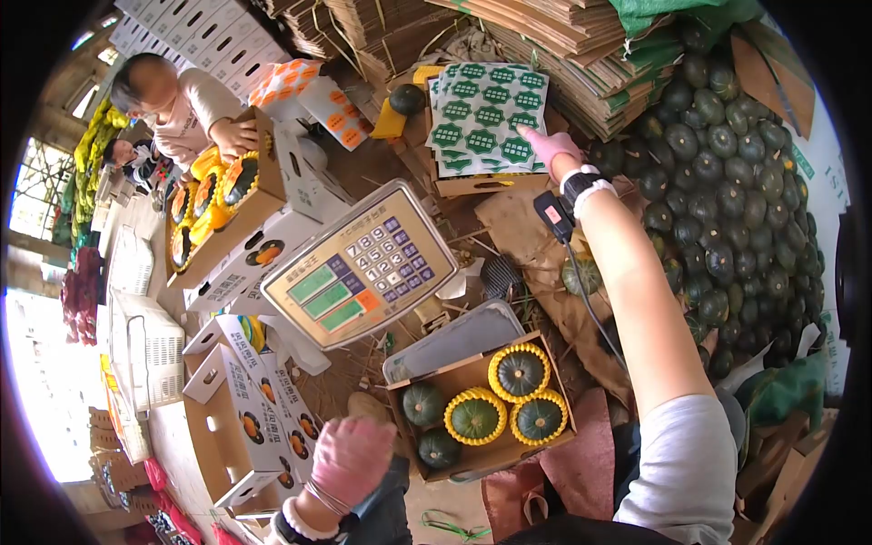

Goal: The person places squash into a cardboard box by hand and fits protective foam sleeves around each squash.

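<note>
My right hand (552, 150), in a pink glove, reaches forward to the right edge of the stacked sticker sheets (486, 113), which carry green printed labels. A finger stretches onto the top sheet; the other fingers are partly hidden. The sheets lie on a cardboard box (486, 185). My left hand (352, 459), also gloved in pink, is curled with nothing visible in it, left of an open carton (472, 374). Inside that carton, three dark green pumpkins wear yellow foam nets (519, 372), while two bare pumpkins (422, 403) sit at its left side.
A weighing scale display (363, 263) stands in the middle. Dark pumpkins (727, 200) are heaped at right, below flattened cardboard (581, 54). White printed cartons (250, 418) stand at left. Another person (182, 113) holds an open box of netted pumpkins (263, 186). A cable (595, 309) hangs by my right arm.
</note>
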`<state>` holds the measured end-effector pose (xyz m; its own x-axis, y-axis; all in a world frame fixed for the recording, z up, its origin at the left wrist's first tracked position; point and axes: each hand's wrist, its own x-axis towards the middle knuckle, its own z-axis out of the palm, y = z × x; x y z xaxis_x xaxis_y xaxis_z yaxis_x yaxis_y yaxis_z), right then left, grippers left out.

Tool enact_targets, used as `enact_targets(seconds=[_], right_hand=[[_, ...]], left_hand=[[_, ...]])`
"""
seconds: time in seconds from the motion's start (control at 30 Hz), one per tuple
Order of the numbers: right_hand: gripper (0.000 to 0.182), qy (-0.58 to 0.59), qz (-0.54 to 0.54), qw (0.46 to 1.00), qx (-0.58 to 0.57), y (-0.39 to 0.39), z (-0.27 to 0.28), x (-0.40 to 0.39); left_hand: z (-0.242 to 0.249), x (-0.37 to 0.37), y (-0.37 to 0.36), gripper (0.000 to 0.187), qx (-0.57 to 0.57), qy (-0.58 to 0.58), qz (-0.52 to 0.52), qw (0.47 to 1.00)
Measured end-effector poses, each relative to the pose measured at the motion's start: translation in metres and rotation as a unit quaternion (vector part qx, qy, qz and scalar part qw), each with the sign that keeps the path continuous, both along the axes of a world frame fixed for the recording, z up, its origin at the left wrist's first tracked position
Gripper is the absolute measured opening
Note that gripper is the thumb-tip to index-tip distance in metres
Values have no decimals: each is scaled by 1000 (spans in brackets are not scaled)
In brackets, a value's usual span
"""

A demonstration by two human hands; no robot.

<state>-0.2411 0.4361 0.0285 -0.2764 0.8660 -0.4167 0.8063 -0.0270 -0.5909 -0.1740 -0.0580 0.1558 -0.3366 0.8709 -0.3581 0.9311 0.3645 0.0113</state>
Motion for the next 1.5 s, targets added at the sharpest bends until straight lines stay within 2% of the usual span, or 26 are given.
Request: enact_targets(seconds=[0.13,0.23,0.27,0.37,0.43,0.53,0.57,0.63,0.7,0.77,0.8,0.83,0.9,0.93,0.97,1.0,1.03,1.07,1.1,1.17,1.27,1.4,1.47,1.5], right_hand=[[71,-68,11,997,29,3,-6,-21],[65,-106,-15,989,98,-19,15,-22],[54,-113,-10,980,163,-25,16,-24],[43,5,62,987,148,-9,-2,-37],[33,84,81,972,203,-4,1,-35],[31,366,92,923,82,57,-32,-21],[31,442,106,891,19,76,-37,-9],[32,438,92,891,78,105,-34,17],[33,281,167,914,239,118,-5,48],[34,154,132,932,300,104,23,71],[37,170,137,931,292,124,9,83],[37,330,183,914,151,141,-4,98],[38,367,151,915,-73,150,-10,136],[39,305,136,934,-127,143,6,153],[39,239,121,947,-178,133,21,170],[40,260,83,947,-170,124,18,182],[40,280,47,945,-163,117,12,193],[40,296,70,936,-176,122,9,207],[41,309,95,927,-191,128,5,221],[42,301,124,933,-156,106,43,241],[42,315,122,934,-119,88,62,279],[44,341,49,934,-90,58,52,336],[45,382,14,919,-94,50,21,365],[46,407,-16,907,-112,45,5,375]], left_hand=[[3,13,0,24,-8,-51,27,998],[9,19,-7,26,-15,-64,34,997],[9,21,-10,27,-22,-67,40,997],[14,26,-17,28,-39,-68,56,995],[25,28,-20,29,-49,-61,63,995],[50,34,-28,18,-52,-25,74,996],[56,37,-33,24,-73,-43,100,991],[64,45,-41,36,-112,-81,154,978],[62,47,-40,37,-97,-115,137,979],[51,40,-30,35,-83,-142,89,982],[46,33,-16,41,-39,-219,93,971],[39,26,5,46,5,-293,99,951],[-5,10,42,48,125,-476,117,862],[-24,-1,70,53,105,-559,151,808],[-57,-7,97,58,204,-619,143,745],[-75,-16,138,55,206,-682,207,670],[-116,-24,169,48,235,-730,301,566],[-157,-31,200,41,276,-759,384,448],[-169,-44,239,39,324,-764,440,343],[-191,-70,298,34,399,-737,533,115],[-232,-94,342,32,447,-675,584,64],[-299,-111,367,22,552,-743,377,33],[-303,-118,371,21,581,-681,372,245],[-296,-122,376,22,560,-702,412,152]])
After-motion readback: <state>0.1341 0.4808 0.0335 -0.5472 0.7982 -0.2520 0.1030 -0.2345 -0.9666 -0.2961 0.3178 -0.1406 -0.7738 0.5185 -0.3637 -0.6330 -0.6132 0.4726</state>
